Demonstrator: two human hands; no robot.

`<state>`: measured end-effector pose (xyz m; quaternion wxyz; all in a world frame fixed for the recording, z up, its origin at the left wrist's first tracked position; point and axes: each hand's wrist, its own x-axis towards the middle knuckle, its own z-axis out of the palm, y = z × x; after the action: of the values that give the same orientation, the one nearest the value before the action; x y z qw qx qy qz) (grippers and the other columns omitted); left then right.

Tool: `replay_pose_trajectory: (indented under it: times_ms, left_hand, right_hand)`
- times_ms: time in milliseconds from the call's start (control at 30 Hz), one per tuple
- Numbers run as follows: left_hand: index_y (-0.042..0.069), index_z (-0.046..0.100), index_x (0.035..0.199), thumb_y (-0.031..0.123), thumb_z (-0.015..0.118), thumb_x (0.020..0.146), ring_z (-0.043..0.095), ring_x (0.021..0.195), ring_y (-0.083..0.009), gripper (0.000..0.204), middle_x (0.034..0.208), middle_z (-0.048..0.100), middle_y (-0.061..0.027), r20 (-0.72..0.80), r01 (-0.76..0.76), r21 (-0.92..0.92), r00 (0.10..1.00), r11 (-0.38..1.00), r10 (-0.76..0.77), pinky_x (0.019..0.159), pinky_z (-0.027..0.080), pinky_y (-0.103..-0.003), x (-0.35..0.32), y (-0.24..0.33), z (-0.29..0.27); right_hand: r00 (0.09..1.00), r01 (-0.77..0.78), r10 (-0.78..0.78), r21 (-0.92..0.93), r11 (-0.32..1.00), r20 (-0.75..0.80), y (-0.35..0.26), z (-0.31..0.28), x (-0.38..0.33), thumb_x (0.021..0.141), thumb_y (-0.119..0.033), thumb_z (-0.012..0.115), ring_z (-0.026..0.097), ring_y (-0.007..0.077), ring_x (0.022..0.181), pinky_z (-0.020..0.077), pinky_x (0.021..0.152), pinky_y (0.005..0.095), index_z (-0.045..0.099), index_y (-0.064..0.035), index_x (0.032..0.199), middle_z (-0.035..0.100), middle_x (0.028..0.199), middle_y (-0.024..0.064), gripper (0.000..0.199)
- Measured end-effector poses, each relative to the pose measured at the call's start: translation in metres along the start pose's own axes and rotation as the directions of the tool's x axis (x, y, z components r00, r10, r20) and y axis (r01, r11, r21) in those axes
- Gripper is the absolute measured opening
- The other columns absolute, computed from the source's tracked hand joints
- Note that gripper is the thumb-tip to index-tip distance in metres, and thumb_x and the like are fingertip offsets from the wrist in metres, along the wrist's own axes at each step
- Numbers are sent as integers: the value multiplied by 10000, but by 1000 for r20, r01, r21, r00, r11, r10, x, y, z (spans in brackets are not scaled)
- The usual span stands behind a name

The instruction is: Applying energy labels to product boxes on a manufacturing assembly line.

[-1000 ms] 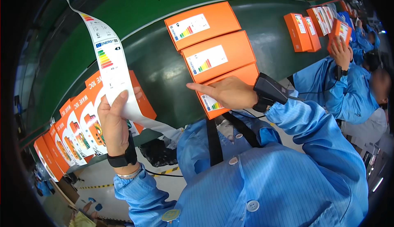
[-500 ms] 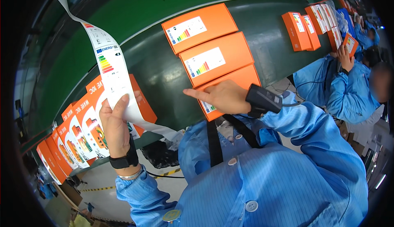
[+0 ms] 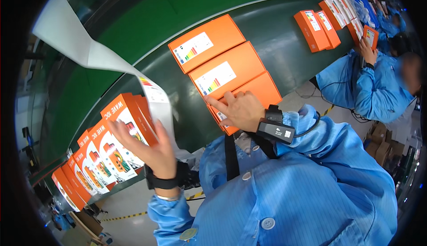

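A long paper strip of energy labels (image 3: 158, 97) hangs twisted from the upper left, its plain back mostly showing. Beside its lower end is my left hand (image 3: 151, 150), fingers spread, in front of several standing orange-and-white boxes (image 3: 118, 152). Parts of the strip are hidden by that hand. My right hand (image 3: 242, 112) lies with fingers apart on the nearest flat orange box (image 3: 262, 92) and covers most of its label. Behind that one, a middle orange box (image 3: 247, 61) and a far orange box (image 3: 222, 32) lie in a row, each bearing a white energy label.
The dark green bench (image 3: 284, 41) runs from lower left to upper right. On its right part stand two orange boxes (image 3: 311, 34) with labels, then a stack of more boxes (image 3: 336, 12). A co-worker in blue (image 3: 378, 88) holds another orange box (image 3: 370, 36) there.
My left hand has let go of the label strip and spread its fingers; the strip has twisted over. My right hand's index finger has come down onto the nearest box.
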<state>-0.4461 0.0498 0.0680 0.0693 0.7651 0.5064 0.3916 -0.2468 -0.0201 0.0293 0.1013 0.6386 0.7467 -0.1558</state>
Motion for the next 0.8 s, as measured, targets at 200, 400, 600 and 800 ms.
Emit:
replay_pose_trajectory:
  times_ms: [200, 400, 600, 800]
  left_hand:
    - [-28, 437, 1117, -2, 511, 772, 451, 1086, -330, 353, 1177, 441, -209, 515, 249, -372, 857, 894, -24, 908, 373, -387, -86, 26, 34]
    - [-66, 244, 1292, 233, 524, 850, 337, 1200, -340, 603, 1300, 311, -252, 727, 608, -349, 656, 713, -204, 992, 269, -373, -134, 14, 81]
    - [-74, 222, 1298, 296, 496, 863, 242, 1254, -357, 633, 1341, 226, -277, 774, 601, -319, 611, 732, -165, 1030, 189, -371, -122, 16, 86]
    - [-63, 186, 1305, 300, 437, 861, 95, 1277, -419, 625, 1365, 85, -309, 817, 461, -340, 577, 820, 15, 1046, 88, -423, -130, 11, 96]
  right_hand:
    - [966, -122, 152, 148, 981, -209, 5, 22, -1, 731, -450, 605, 486, 227, 848, 432, 565, 317, 291, -191, 1335, 474, 943, 81, 728]
    - [895, -158, 238, 231, 960, -377, 12, 46, -13, 735, -376, 603, 459, 234, 884, 382, 704, 368, 353, -180, 1302, 479, 998, 67, 650]
    - [610, -389, 523, 351, 852, -595, 67, 72, -31, 728, -338, 609, 407, 292, 1036, 322, 828, 417, 377, -90, 1260, 432, 1156, 132, 631]
    - [816, -99, 577, 981, 169, -17, 98, 100, -49, 804, -355, 569, 117, 309, 1316, 164, 1045, 351, 400, 26, 1245, 147, 1396, 241, 606]
